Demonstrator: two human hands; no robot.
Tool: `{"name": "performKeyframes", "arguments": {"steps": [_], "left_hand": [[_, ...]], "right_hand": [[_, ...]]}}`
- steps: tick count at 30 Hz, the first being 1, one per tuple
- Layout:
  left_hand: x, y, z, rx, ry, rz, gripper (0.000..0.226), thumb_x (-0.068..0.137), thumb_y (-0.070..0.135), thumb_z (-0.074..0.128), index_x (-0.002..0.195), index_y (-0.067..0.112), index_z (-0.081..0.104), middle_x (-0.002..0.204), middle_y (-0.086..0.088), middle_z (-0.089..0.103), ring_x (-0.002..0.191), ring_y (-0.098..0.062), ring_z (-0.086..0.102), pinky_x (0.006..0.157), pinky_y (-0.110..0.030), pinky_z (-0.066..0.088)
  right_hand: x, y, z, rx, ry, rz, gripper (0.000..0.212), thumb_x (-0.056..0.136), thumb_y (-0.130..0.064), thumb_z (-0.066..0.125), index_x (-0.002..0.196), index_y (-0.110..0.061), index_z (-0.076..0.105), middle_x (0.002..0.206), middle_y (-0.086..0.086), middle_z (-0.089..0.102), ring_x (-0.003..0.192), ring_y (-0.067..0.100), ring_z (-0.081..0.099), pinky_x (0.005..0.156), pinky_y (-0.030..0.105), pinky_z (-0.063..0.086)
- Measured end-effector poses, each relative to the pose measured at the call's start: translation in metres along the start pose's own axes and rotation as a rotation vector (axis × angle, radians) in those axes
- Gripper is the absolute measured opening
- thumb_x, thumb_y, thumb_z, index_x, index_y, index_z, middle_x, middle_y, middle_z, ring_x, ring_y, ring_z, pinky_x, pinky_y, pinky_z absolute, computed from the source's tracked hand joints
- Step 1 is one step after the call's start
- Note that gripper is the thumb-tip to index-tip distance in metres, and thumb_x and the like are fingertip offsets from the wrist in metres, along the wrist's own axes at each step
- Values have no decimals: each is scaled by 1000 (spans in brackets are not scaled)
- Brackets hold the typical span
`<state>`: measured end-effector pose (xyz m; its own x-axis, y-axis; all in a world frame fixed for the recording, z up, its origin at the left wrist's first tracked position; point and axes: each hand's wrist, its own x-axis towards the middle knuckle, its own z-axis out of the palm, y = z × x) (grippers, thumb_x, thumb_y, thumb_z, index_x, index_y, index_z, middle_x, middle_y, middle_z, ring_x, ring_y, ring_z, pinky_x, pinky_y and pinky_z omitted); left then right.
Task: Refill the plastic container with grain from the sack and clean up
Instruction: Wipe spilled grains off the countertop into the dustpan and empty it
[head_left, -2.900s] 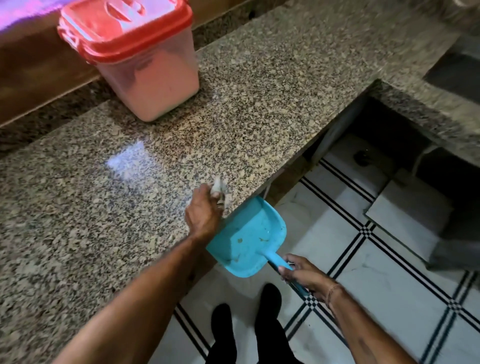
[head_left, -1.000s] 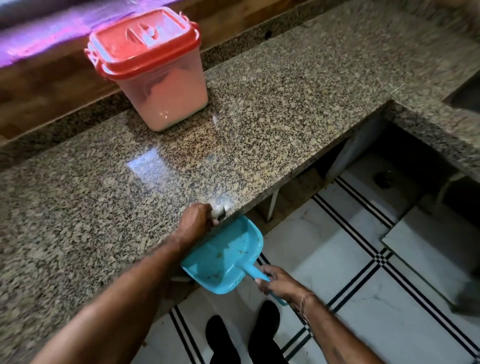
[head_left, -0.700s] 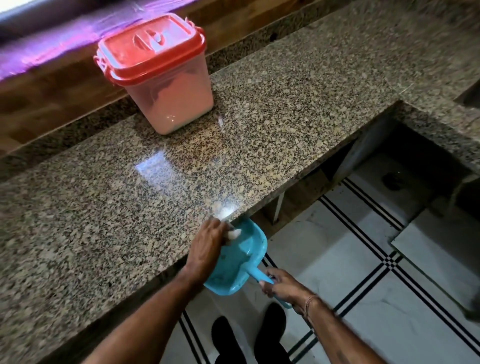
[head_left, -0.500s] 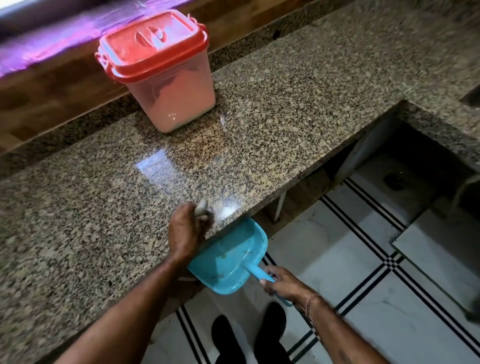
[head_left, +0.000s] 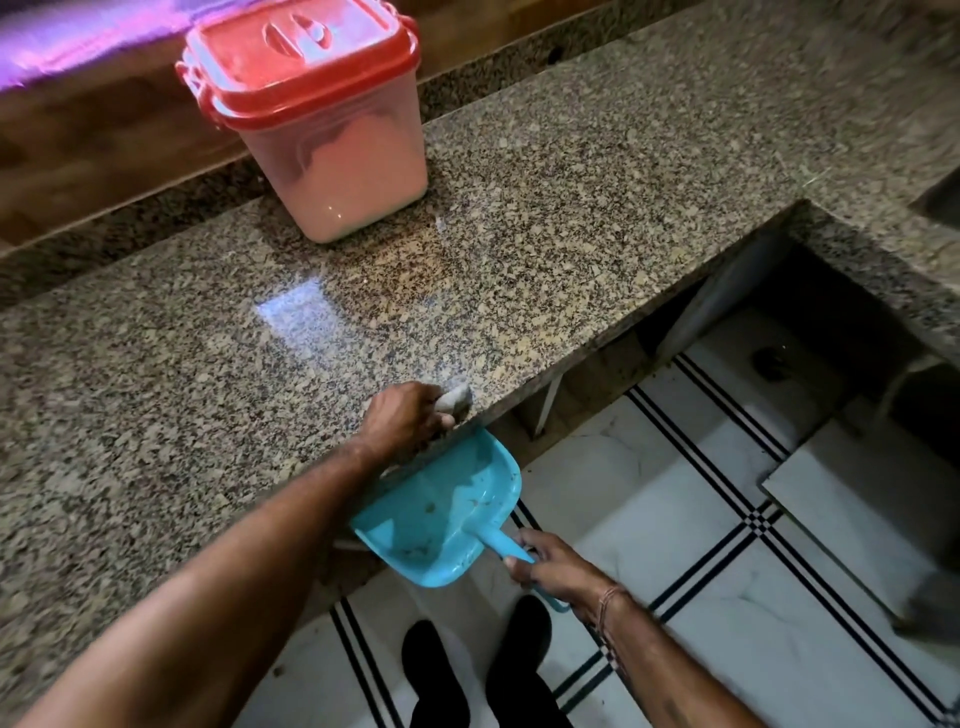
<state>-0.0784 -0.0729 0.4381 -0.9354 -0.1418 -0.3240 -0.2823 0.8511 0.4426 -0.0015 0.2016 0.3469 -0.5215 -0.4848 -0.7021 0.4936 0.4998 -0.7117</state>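
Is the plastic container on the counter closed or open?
Closed. The red lid covers the whole top of the plastic container. Whether its clips are locked cannot be told.

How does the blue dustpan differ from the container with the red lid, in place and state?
The container stands on the granite counter, near its back; the dustpan is held below the counter's front edge by the right hand. The container is closed by its lid and looks well filled; the dustpan is open and holds only a few crumbs. Both look plastic.
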Motion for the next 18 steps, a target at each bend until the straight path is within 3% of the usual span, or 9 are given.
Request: {"name": "performKeyframes", "arguments": {"steps": [2, 4, 7, 9, 13, 16, 18], "left_hand": [[9, 4, -9, 13, -108, -13, 35, 89, 31, 75, 119, 15, 70, 104, -9, 73, 87, -21, 67, 74, -29, 55], [9, 5, -8, 24, -115, -29, 35, 87, 30, 77, 119, 15, 70, 105, -8, 73, 88, -21, 68, 76, -29, 56], [-11, -1, 8, 144, 82, 2, 22, 90, 27, 75, 110, 20, 70, 101, -5, 72, 84, -19, 65, 78, -35, 59], [-34, -4, 22, 179, 232, 75, 24, 92, 25, 72, 115, 20, 69, 105, -2, 69, 88, -17, 63, 79, -35, 59], [-79, 2, 54, 258, 164, 220, 25, 92, 40, 65, 112, 24, 66, 109, 5, 63, 99, -11, 52, 79, -26, 50], [-92, 1, 58, 163, 231, 97, 15, 89, 35, 70, 97, 24, 65, 96, 8, 57, 91, -12, 52, 68, -26, 37], [-97, -2, 57, 105, 189, 36, 12, 90, 32, 69, 89, 22, 64, 88, 11, 54, 87, -10, 59, 66, -25, 33]], "right_hand": [[-1, -3, 0, -25, -2, -7, 10, 86, -26, 66, 85, -21, 58, 73, -4, 61, 72, 14, 55, 72, 30, 45], [-3, -7, 1, -31, 7, -10, 9, 89, -23, 66, 86, -19, 58, 74, 0, 62, 72, 15, 56, 71, 29, 46], [-6, -8, 2, -31, 21, -2, 10, 92, -18, 65, 85, -19, 57, 75, 1, 62, 72, 15, 56, 69, 28, 46], [-8, -5, 3, -38, 16, 10, 13, 91, -19, 65, 82, -21, 57, 75, -1, 62, 73, 15, 55, 70, 28, 45], [-14, 2, 6, -73, -11, 23, 11, 93, -18, 65, 85, -18, 57, 76, 0, 60, 72, 14, 55, 69, 26, 45], [-20, 2, 11, -91, -14, -11, 10, 94, -14, 65, 87, -15, 57, 77, 2, 59, 69, 11, 55, 66, 22, 46], [-22, -1, 17, -116, -14, -15, 11, 96, -11, 63, 86, -16, 60, 76, 1, 59, 69, 11, 54, 66, 21, 46]]}}
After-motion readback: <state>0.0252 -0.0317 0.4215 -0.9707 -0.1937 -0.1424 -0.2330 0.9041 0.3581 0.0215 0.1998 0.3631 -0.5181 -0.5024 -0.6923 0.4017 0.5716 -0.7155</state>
